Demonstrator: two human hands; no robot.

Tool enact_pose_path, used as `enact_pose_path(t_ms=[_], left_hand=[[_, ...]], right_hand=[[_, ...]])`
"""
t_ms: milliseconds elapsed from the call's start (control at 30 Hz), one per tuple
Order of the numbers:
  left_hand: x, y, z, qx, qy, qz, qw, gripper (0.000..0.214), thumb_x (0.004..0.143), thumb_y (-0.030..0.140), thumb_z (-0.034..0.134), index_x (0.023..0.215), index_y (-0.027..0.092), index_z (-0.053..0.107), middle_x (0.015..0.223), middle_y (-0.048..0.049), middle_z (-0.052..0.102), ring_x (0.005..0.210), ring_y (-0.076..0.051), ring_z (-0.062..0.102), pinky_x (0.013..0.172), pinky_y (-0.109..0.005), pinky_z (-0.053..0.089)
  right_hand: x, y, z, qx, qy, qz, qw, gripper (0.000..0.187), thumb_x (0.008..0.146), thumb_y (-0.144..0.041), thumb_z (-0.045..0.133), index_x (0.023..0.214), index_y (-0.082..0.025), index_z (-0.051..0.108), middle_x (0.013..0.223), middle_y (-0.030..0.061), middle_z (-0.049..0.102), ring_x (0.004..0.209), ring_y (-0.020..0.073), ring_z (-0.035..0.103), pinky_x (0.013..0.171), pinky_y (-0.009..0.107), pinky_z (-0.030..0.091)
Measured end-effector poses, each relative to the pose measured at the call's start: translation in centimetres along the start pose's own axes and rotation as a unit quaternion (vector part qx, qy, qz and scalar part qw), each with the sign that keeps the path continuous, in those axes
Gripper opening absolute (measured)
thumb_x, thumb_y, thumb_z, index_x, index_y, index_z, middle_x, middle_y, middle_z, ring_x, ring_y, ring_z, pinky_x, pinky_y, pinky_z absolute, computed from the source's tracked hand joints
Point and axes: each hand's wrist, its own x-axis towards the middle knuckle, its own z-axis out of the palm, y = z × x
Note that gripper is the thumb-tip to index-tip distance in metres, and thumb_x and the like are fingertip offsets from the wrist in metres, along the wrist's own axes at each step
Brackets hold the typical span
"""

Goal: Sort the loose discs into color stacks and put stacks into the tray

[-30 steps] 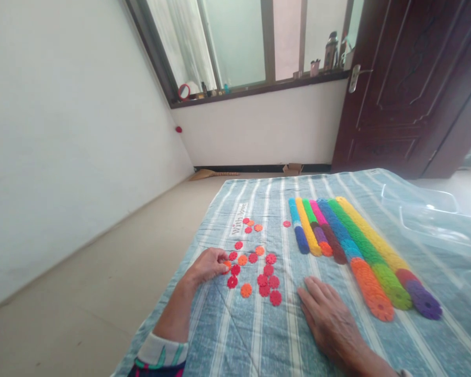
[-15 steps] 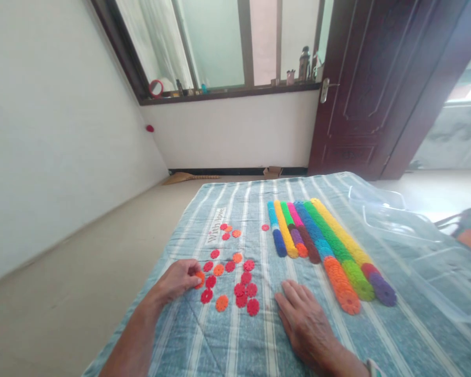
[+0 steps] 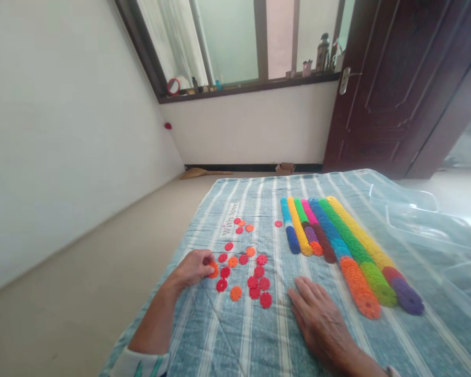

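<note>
My left hand [image 3: 193, 268] is curled at the left edge of a scatter of red and orange flower-shaped discs [image 3: 255, 277], its fingertips pinching an orange disc [image 3: 214, 270]. My right hand [image 3: 324, 319] lies flat and open, palm down, on the striped blue cloth [image 3: 259, 335], just right of the discs. Beyond it, rows of stacked discs [image 3: 337, 241] in blue, yellow, green, pink, orange and purple lie side by side.
A clear plastic box and lid [image 3: 427, 220] sit at the cloth's right side. Bare floor [image 3: 102, 262] runs along the left, with a white wall, a window sill holding small items [image 3: 251, 84] and a dark wooden door [image 3: 400, 84] beyond.
The view swung left and then partly back. My left hand has stayed pinched on the orange disc and my right hand has stayed flat.
</note>
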Motion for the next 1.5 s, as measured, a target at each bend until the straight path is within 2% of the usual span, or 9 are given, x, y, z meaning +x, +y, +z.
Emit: enact_pose_path(t_ms=[433,633,833,1033,1200,1267,1367,1500], left_hand=[[-0.7,0.4,-0.3,-0.031,-0.004,0.001,1.000,0.014,0.056,0.031,0.059,0.064,0.019,0.059,0.059,0.0016,0.056,0.061,-0.017,0.050,0.058,-0.027,0.038],[-1.2,2.3,-0.7,-0.054,0.031,0.046,0.997,0.016,0.061,0.034,0.061,0.069,0.019,0.062,0.064,0.0009,0.058,0.063,-0.017,0.050,0.061,-0.028,0.040],[-1.4,5.4,0.4,-0.062,0.045,0.074,0.994,0.016,0.066,0.034,0.060,0.070,0.019,0.062,0.063,0.0040,0.054,0.062,-0.014,0.046,0.059,-0.026,0.038],[-0.9,10.2,3.7,-0.084,-0.004,0.150,0.985,0.013,0.072,0.031,0.058,0.070,0.019,0.062,0.065,0.0026,0.056,0.062,-0.014,0.048,0.061,-0.027,0.040],[1.4,14.9,8.7,-0.052,-0.026,0.237,0.970,0.009,0.073,0.022,0.055,0.071,0.020,0.064,0.069,-0.0004,0.062,0.068,-0.017,0.055,0.065,-0.028,0.043],[2.7,16.5,10.8,-0.042,-0.019,0.282,0.958,0.010,0.072,0.017,0.054,0.071,0.020,0.063,0.073,-0.0017,0.065,0.071,-0.017,0.057,0.068,-0.028,0.044],[4.8,18.2,13.4,0.003,0.009,0.320,0.947,0.013,0.074,0.012,0.053,0.070,0.020,0.062,0.074,-0.0026,0.066,0.073,-0.018,0.059,0.070,-0.028,0.044],[6.9,19.3,15.4,0.048,0.019,0.340,0.939,0.016,0.075,0.008,0.051,0.067,0.020,0.059,0.072,-0.0029,0.064,0.071,-0.017,0.059,0.069,-0.028,0.042]], right_hand=[[0.0,0.2,-0.1,-0.001,-0.005,-0.011,1.000,0.028,0.093,-0.013,0.044,0.110,-0.020,0.066,0.118,0.0128,0.068,0.110,0.0290,0.061,0.093,0.042,0.048],[0.0,0.2,0.0,-0.009,-0.009,-0.008,1.000,0.028,0.092,-0.012,0.045,0.110,-0.020,0.066,0.119,0.0120,0.068,0.111,0.0285,0.062,0.093,0.042,0.049],[0.2,0.0,-0.2,0.017,-0.017,0.010,1.000,0.026,0.091,-0.012,0.049,0.111,-0.021,0.064,0.120,0.0107,0.066,0.113,0.0279,0.060,0.096,0.042,0.048],[1.2,-0.4,-0.9,0.045,-0.042,0.040,0.997,0.017,0.087,-0.011,0.056,0.099,-0.022,0.062,0.112,0.0079,0.066,0.107,0.0267,0.060,0.095,0.041,0.049],[1.9,-0.5,-0.7,0.034,-0.069,0.046,0.996,0.011,0.086,-0.011,0.056,0.092,-0.020,0.060,0.105,0.0084,0.063,0.103,0.0270,0.057,0.091,0.042,0.049],[2.0,-0.4,-0.5,0.037,-0.071,0.047,0.996,0.011,0.085,-0.011,0.056,0.091,-0.020,0.061,0.102,0.0089,0.063,0.102,0.0275,0.056,0.090,0.043,0.049],[2.1,-0.3,-0.2,0.039,-0.070,0.047,0.996,0.010,0.086,-0.014,0.056,0.093,-0.018,0.062,0.104,0.0107,0.062,0.101,0.0281,0.055,0.087,0.043,0.050],[2.2,-0.2,-0.2,0.038,-0.076,0.043,0.995,0.011,0.087,-0.017,0.056,0.096,-0.017,0.063,0.107,0.0122,0.062,0.101,0.0289,0.055,0.085,0.044,0.050]])
